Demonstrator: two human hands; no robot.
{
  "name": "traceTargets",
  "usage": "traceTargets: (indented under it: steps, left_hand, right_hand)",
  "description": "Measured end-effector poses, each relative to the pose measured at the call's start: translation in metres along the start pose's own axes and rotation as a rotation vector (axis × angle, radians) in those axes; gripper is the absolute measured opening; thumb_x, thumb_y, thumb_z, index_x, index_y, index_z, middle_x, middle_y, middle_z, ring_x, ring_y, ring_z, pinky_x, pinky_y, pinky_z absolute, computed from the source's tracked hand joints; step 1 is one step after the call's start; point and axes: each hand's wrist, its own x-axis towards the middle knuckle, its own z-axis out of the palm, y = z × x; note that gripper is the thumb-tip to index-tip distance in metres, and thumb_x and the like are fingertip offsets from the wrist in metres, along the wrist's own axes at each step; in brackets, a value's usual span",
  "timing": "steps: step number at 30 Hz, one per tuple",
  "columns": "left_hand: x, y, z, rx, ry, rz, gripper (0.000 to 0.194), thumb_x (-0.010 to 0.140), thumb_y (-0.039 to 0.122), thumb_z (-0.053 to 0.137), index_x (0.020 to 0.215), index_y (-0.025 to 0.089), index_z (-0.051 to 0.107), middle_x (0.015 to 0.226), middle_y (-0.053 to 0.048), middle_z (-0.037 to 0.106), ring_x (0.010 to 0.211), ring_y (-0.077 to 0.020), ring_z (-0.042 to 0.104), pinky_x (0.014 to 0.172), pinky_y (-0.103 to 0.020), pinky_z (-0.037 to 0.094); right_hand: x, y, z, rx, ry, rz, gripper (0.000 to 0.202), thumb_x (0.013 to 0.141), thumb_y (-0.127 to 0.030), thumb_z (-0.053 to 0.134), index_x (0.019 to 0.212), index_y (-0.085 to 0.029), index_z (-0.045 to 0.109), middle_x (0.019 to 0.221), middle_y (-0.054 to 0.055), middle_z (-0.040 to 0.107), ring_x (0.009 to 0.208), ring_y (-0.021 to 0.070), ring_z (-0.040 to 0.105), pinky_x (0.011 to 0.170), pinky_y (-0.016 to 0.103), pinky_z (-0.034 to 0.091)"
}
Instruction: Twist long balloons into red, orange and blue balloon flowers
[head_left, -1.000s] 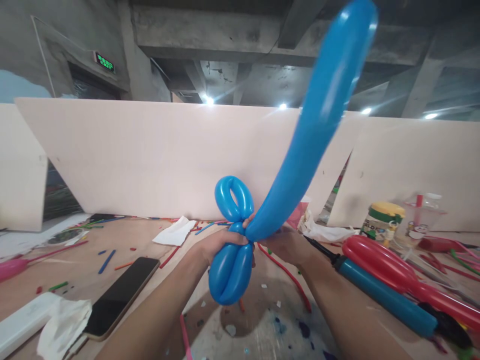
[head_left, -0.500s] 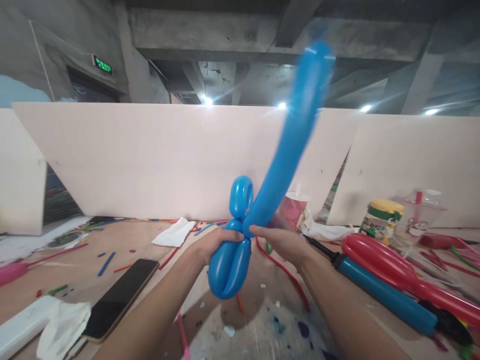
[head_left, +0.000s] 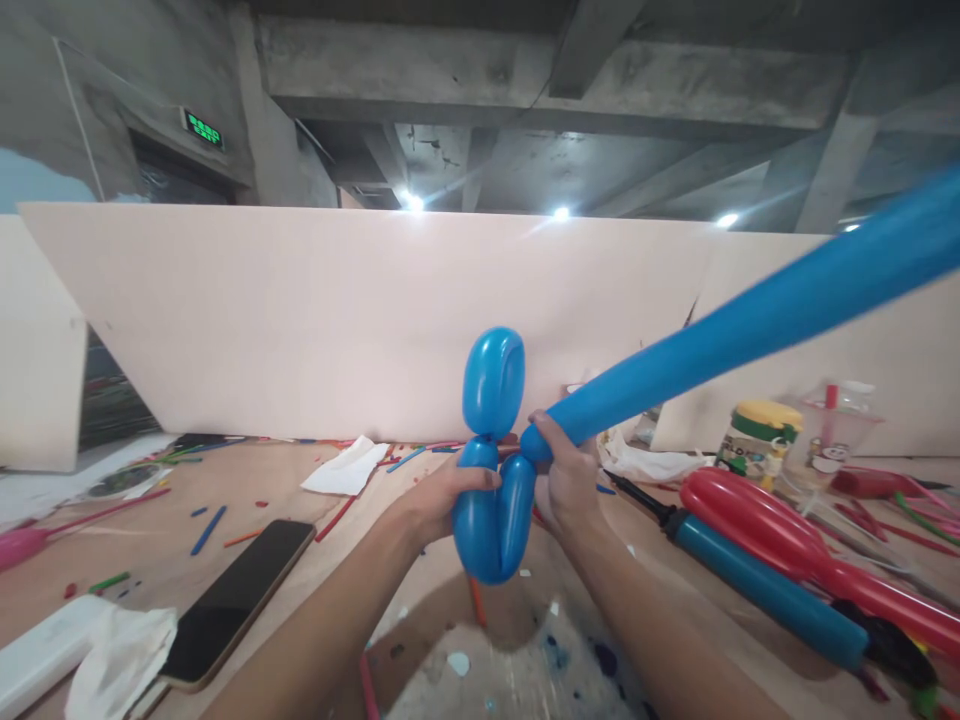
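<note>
Both hands grip one long blue modelling balloon (head_left: pixel 491 530) held above the table. It has an upright loop at the top, a twist below it, and a folded U-shaped section hanging underneath. My left hand (head_left: pixel 439 495) is closed round the left side of the balloon under the loop, thumb across its front. With fingers wrapped round it, my right hand (head_left: pixel 566 465) holds the balloon where the long straight part meets the right side of the fold. That long part slants up to the right and leaves the view. The fingers behind the balloon are partly hidden.
On the right lie a blue balloon pump (head_left: pixel 772 585) and a red twisted balloon (head_left: pixel 765 520), with a yellow-lidded jar (head_left: pixel 757 440) behind. To the left are a phone (head_left: pixel 240 600), a white tissue (head_left: pixel 345 467) and balloon scraps. A pale board (head_left: pixel 360 320) stands across the back.
The long straight part has swung from near upright down to the right. My right hand has shifted its grip onto its base, and the folded section's right side has parted from the left at the top.
</note>
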Motion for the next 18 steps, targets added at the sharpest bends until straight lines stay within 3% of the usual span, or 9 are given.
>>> traceTargets:
  steps: [3,5,9,13,18]
  left_hand:
    - [0.0,-0.001,0.0,-0.069,-0.044,0.062,0.057,0.064,0.012,0.062,0.119,0.022,0.055,0.129,-0.008,0.054,0.114,-0.0269,0.052,0.089,-0.041,0.043]
    - [0.001,-0.007,0.001,-0.073,-0.066,0.051,0.061,0.062,0.012,0.063,0.121,0.022,0.053,0.128,-0.009,0.055,0.113,-0.0279,0.053,0.088,-0.041,0.043]
    - [0.005,-0.021,0.006,-0.048,-0.051,-0.037,0.065,0.056,0.015,0.066,0.12,0.017,0.054,0.11,-0.011,0.065,0.099,-0.029,0.06,0.086,-0.042,0.044]
    - [0.006,-0.023,0.007,-0.071,-0.081,-0.01,0.062,0.057,0.016,0.066,0.118,0.017,0.055,0.107,-0.01,0.066,0.096,-0.027,0.062,0.086,-0.041,0.044]
    - [0.004,-0.019,-0.011,-0.047,-0.079,-0.158,0.052,0.058,0.023,0.065,0.108,0.01,0.06,0.095,-0.013,0.069,0.09,-0.0281,0.063,0.085,-0.043,0.044]
  right_hand:
    - [0.002,-0.005,0.002,0.092,0.163,-0.039,0.037,0.061,-0.03,0.072,0.094,-0.021,0.058,0.087,0.001,0.063,0.08,0.0191,0.06,0.068,0.031,0.051]
    - [0.0,-0.008,0.004,0.152,0.185,-0.035,0.032,0.061,-0.029,0.072,0.088,-0.021,0.058,0.084,0.0,0.062,0.077,0.0184,0.06,0.067,0.031,0.052]
    - [-0.004,-0.013,0.006,0.167,0.099,-0.028,0.029,0.063,-0.03,0.071,0.087,-0.021,0.058,0.081,0.0,0.061,0.069,0.0172,0.058,0.064,0.033,0.052]
    - [-0.007,-0.015,0.008,0.169,0.13,-0.055,0.022,0.064,-0.03,0.068,0.081,-0.02,0.058,0.081,0.001,0.059,0.075,0.0176,0.057,0.065,0.03,0.051]
    - [-0.018,-0.009,0.008,0.1,-0.095,-0.031,0.025,0.068,-0.033,0.067,0.087,-0.021,0.057,0.08,0.0,0.059,0.07,0.0168,0.058,0.064,0.032,0.05]
